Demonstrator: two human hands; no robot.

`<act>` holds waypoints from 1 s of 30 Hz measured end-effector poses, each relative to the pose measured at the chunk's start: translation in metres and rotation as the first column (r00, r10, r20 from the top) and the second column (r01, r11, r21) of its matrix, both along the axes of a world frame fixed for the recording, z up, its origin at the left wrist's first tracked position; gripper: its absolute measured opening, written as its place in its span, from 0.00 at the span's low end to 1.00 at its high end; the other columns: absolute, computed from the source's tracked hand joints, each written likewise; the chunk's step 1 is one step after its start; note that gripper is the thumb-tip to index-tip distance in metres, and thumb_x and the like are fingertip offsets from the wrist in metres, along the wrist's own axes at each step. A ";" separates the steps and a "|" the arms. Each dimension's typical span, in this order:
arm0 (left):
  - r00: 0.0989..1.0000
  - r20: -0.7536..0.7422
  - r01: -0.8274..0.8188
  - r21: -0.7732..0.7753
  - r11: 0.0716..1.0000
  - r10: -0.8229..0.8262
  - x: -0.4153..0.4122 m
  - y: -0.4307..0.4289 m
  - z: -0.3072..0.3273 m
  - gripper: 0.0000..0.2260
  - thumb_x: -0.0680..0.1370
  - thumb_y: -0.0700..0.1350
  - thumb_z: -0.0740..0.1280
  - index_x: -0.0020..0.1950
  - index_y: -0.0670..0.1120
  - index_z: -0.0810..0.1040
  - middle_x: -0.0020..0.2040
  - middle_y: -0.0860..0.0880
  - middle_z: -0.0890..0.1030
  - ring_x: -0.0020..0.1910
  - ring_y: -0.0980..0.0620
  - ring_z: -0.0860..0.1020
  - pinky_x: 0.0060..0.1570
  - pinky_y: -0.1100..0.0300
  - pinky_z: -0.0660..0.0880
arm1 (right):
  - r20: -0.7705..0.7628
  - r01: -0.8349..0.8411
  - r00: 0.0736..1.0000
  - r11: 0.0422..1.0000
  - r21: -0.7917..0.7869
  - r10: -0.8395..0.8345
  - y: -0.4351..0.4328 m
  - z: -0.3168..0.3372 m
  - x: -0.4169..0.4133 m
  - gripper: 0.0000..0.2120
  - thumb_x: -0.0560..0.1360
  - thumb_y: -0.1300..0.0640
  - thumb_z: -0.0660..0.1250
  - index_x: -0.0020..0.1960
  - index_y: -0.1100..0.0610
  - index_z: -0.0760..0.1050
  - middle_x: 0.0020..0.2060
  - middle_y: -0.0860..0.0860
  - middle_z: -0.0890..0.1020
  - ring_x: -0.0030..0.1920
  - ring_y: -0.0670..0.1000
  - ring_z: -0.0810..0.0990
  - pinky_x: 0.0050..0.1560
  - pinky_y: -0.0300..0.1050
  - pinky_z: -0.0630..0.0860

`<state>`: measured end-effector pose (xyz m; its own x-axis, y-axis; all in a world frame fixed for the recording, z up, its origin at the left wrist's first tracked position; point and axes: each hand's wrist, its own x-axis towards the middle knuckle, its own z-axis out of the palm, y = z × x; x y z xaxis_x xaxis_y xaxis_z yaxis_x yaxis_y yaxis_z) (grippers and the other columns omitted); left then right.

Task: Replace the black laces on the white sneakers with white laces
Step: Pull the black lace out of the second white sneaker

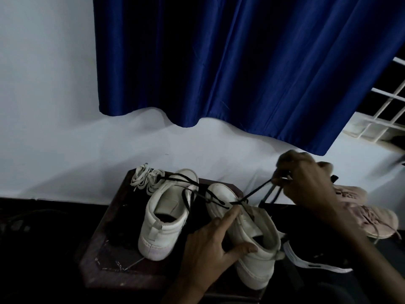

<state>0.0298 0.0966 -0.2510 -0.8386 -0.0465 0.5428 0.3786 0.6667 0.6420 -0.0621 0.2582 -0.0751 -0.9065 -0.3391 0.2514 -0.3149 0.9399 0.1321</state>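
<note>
Seemingly soft, light and limp, the black lace (256, 193) runs taut from the white sneaker (256, 257) on the dark table (105, 249) up to the pinching right hand (306, 181), best gripped close to the eyelets, while the left hand (210, 244) clasps the sneaker's side.

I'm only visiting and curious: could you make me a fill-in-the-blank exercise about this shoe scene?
1. The right hand pinches a ____ lace that runs from the nearer white sneaker.
2. The left hand grips that sneaker; the other white sneaker stands to its ____.
3. The bundle of spare laces beyond the sneakers is ____.
4. The curtain behind is ____.
Missing words: black, left, white, blue.
</note>
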 end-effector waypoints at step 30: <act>0.999 -0.015 0.040 -0.021 0.999 -0.040 0.000 0.000 0.001 0.35 0.72 0.76 0.57 0.76 0.69 0.49 0.63 0.59 0.79 0.60 0.59 0.79 0.46 0.55 0.80 | 0.205 -0.280 0.945 0.954 0.108 0.255 -0.043 -0.058 0.013 0.08 0.74 0.57 0.66 0.50 0.45 0.78 0.59 0.41 0.74 0.63 0.47 0.68 0.51 0.49 0.56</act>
